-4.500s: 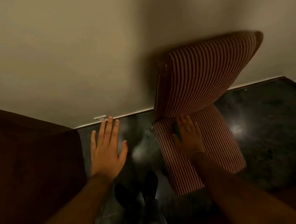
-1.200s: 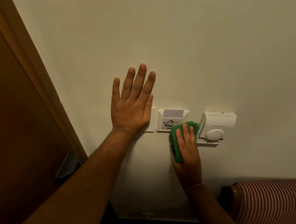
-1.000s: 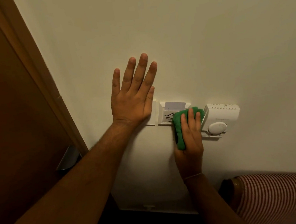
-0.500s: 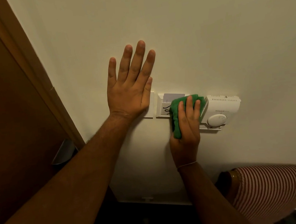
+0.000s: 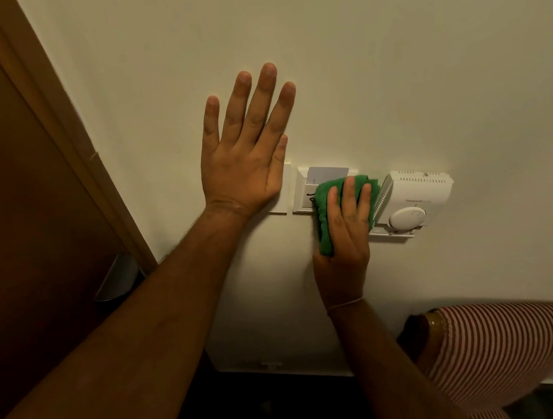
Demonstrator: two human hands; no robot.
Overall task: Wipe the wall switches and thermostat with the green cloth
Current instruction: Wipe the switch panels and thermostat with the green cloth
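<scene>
While the pale wall (image 5: 389,61) fills most of the view, the left hand (image 5: 245,154) lies flat and open on it, fingers spread, its heel covering part of the leftmost switch plate (image 5: 282,193). The right hand (image 5: 342,236) presses the green cloth (image 5: 324,211) under flattened fingers against the card-holder switch (image 5: 306,185), touching the thermostat (image 5: 410,200) at its left edge. Wiping the middle plate looks to be the step in hand; next the cloth should slide right over the thermostat, lightly around the dial (image 5: 407,217), and the covered plate needs uncovering.

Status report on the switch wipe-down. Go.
Right hand pressing green cloth onto key-card switch, beside thermostat. Left hand flat on wall, covering left switch plate. Nothing else in the way.
</scene>
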